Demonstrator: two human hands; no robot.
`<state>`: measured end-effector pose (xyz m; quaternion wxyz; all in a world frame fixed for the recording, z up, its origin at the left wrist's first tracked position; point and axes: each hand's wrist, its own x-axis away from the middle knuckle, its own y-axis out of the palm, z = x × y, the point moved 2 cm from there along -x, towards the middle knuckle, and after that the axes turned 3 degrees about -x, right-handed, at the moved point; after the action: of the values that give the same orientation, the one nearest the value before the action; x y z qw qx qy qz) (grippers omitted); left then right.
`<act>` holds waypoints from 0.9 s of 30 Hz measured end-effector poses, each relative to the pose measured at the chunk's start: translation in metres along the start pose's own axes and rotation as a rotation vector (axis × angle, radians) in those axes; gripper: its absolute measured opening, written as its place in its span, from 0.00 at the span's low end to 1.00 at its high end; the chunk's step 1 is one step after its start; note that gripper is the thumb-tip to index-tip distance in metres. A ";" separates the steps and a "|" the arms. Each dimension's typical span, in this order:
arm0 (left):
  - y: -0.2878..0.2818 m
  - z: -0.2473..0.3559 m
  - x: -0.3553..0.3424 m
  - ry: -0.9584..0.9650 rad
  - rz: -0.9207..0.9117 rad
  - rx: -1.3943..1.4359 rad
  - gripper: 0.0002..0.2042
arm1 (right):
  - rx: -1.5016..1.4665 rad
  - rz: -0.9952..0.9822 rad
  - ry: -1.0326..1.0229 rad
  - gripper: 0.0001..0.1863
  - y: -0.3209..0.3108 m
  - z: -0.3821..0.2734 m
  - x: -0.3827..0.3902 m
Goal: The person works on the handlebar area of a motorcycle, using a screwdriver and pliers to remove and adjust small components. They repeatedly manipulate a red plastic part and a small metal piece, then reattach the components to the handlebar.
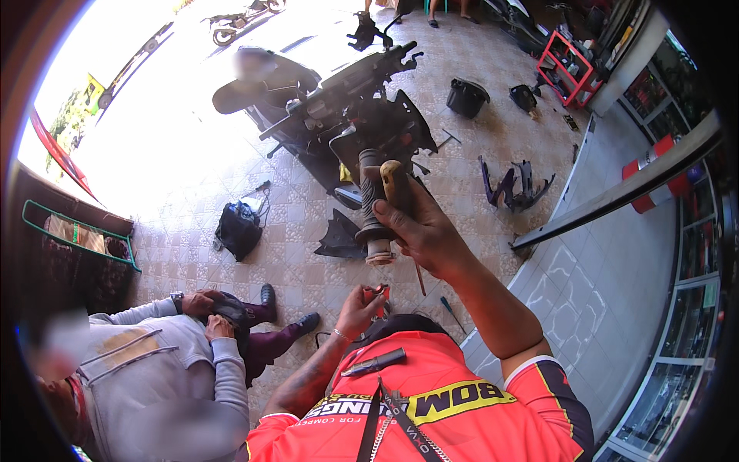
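Observation:
My right hand (423,231) is closed round a screwdriver with a worn yellow-brown handle (394,186); its thin shaft comes out below the fingers and points down toward me. Right beside it is a ribbed dark rubber grip (368,185) with a flange and a worn pale end, running out from the partly stripped scooter (350,115). My thumb lies against or just in front of the grip; I cannot tell whether it presses on it. Lower down, near my waist, my left hand (358,310) is closed on a small red-handled tool (379,296), mostly hidden by the fingers.
A seated person (165,369) in a grey hoodie is at my left. On the tiled floor lie a black bag (239,229), a dark panel (341,236), another screwdriver (452,314), a T-handle wrench (449,138), plastic fairings (516,187) and a black bin (467,98). Glass cabinets (677,346) line the right.

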<state>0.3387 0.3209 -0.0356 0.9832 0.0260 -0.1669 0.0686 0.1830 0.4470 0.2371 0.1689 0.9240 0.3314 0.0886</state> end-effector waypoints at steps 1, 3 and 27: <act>-0.002 -0.002 0.000 -0.006 0.003 -0.005 0.14 | -0.011 0.019 0.001 0.29 0.001 0.004 -0.001; -0.006 -0.007 0.000 -0.017 -0.016 -0.007 0.13 | -0.047 0.022 -0.006 0.28 -0.001 0.013 -0.004; 0.143 -0.063 0.016 -0.085 -0.501 -0.130 0.09 | -0.167 0.209 0.023 0.33 -0.211 0.144 0.252</act>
<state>0.3534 0.4686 -0.0853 0.9613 0.0061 -0.2006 -0.1889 0.2928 0.7251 0.0385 0.2311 0.9352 0.2266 0.1438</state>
